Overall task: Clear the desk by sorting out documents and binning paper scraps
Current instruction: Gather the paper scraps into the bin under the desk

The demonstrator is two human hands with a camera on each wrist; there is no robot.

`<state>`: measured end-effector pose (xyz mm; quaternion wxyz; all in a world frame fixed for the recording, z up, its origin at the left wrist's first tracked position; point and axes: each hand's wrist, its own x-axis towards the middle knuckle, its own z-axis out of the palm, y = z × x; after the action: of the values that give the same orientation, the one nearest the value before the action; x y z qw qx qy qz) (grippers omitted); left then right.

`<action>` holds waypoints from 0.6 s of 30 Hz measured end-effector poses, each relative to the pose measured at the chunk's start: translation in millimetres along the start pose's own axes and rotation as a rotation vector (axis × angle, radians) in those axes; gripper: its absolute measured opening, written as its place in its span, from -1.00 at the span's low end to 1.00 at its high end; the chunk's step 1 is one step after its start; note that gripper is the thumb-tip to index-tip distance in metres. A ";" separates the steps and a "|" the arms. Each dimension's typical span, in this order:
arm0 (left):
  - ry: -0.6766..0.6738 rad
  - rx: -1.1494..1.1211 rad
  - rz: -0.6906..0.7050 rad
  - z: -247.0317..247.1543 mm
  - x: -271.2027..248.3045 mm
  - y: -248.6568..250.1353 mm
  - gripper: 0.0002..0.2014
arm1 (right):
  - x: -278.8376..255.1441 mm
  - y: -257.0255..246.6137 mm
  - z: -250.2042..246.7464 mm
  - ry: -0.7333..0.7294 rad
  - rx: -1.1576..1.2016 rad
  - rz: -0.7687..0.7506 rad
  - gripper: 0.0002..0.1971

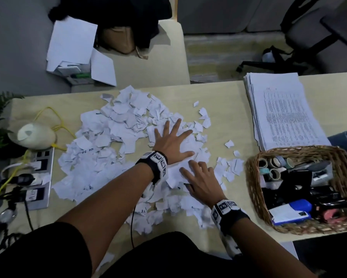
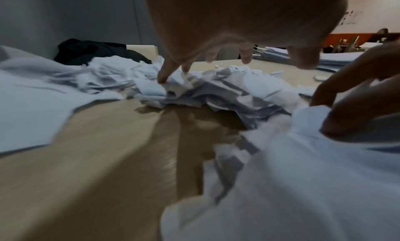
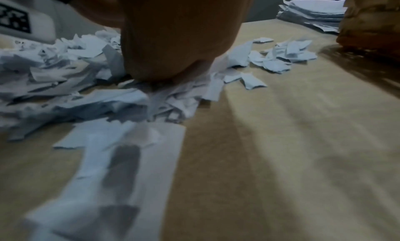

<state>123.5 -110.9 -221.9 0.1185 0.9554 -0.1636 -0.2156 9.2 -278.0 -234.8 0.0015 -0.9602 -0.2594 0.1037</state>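
Both your hands flat on paper scraps (image 1: pixel 116 137) mid-desk (image 1: pixel 224 95): left hand (image 1: pixel 172 141) fingers splayed wide, right hand (image 1: pixel 200 181) fingers relaxed, pressing. Documents (image 1: pixel 283 109) stacked far right, behind basket (image 1: pixel 255 189).

Dim, flat indoor light is washing all three views, leaving them grainy. In the head view the edges are bowing and darkening. Motion blur is smearing the paper scraps (image 2: pixel 281 185) nearest the left wrist camera. Beside the right hand (image 3: pixel 173 39), soft shadows are streaking across the desk (image 3: pixel 303 142), where focus is softening.
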 end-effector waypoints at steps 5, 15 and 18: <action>0.002 0.187 0.020 19.0 11.7 7.5 -0.22 | 3.4 20.1 8.3 0.083 0.034 -0.124 -0.62; 0.198 0.033 0.158 2.9 15.8 -8.8 -0.78 | 9.4 44.0 -22.0 0.170 0.267 -0.025 -0.81; 0.246 -0.216 0.106 -8.2 5.7 -8.6 -0.86 | 10.4 42.5 -26.5 0.122 0.330 0.065 -0.68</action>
<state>134.3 -103.8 -219.3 0.2509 0.9463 -0.1738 -0.1070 44.5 -308.2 -213.3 0.1716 -0.9593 -0.2070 0.0865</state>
